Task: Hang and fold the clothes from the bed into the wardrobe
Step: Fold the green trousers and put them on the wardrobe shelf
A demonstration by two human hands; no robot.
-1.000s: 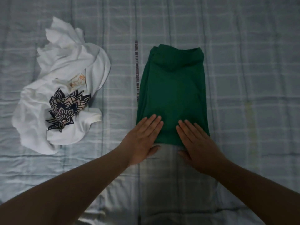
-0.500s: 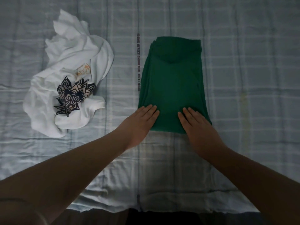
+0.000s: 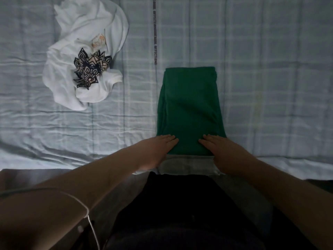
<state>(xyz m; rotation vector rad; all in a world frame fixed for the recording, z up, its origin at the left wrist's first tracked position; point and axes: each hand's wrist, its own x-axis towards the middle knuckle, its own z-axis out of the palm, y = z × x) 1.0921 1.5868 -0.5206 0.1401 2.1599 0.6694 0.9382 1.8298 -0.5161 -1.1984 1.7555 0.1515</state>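
A folded green garment (image 3: 189, 109) lies flat on the bed near its front edge, as a tall rectangle. My left hand (image 3: 156, 150) rests with straight fingers on its near left corner. My right hand (image 3: 223, 150) lies flat on its near right corner. A crumpled white garment (image 3: 86, 42) with a dark floral print (image 3: 90, 69) sits in a heap at the far left of the bed.
The bed carries a pale blue checked sheet (image 3: 270, 69) with a dark printed stripe (image 3: 155, 33) running away from me. The bed's front edge (image 3: 54, 163) crosses the view, with my dark-clothed body below it. A thin white cable (image 3: 90, 213) hangs at lower left.
The green garment has slid toward the front edge of the bed under both hands. The view has pulled back, so the bed edge and my body now show.
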